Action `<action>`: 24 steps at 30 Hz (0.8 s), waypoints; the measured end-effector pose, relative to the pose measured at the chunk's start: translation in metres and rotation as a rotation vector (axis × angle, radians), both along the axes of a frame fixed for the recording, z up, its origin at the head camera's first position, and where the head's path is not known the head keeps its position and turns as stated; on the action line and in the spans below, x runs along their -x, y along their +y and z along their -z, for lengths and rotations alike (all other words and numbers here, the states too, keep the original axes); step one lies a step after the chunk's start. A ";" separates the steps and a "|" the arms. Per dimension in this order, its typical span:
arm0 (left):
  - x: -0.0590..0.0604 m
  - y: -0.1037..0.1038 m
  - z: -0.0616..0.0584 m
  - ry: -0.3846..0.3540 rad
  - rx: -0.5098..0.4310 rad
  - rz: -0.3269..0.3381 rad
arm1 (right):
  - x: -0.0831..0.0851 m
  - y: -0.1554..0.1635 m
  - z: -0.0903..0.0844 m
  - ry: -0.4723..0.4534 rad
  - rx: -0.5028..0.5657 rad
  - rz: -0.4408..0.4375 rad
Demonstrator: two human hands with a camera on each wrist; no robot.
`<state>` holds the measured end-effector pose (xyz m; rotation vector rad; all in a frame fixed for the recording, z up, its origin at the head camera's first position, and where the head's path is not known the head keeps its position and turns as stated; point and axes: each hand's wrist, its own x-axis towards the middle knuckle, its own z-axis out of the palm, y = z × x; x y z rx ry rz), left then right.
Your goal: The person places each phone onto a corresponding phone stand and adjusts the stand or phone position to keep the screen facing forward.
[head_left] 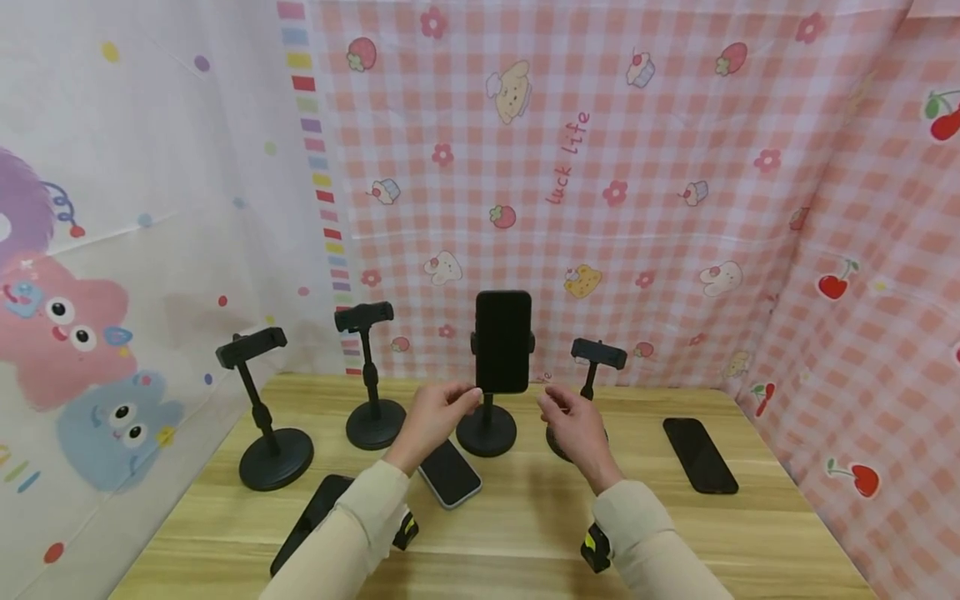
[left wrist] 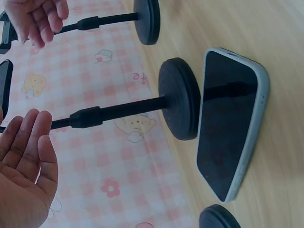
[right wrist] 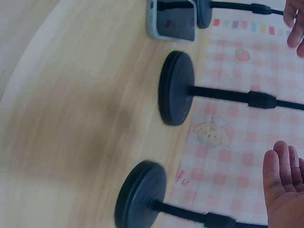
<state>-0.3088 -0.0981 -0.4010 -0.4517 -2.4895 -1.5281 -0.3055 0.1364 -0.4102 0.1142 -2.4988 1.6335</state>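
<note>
A black phone stands upright, clamped in the middle phone stand on the wooden table. My left hand hovers at the phone's lower left, fingertips close to its bottom corner, holding nothing. In the left wrist view its palm is spread with straight fingers beside the stand's pole. My right hand hangs at the lower right of the phone, fingers loosely curled and empty, in front of the right stand. Its fingers also show in the right wrist view.
Two empty stands are on the left. A phone in a light case lies by the middle stand's base. A black phone lies under my left forearm, another at the right. Patterned cloth walls enclose the table.
</note>
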 end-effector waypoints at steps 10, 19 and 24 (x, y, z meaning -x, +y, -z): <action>-0.002 -0.011 0.011 -0.009 0.081 -0.038 | -0.001 0.038 -0.001 -0.054 -0.118 0.046; -0.004 -0.018 0.024 0.006 0.389 -0.040 | 0.002 0.063 -0.013 -0.077 -0.180 0.047; -0.006 -0.019 0.027 -0.004 0.547 -0.077 | 0.003 0.072 -0.027 -0.101 -0.172 0.043</action>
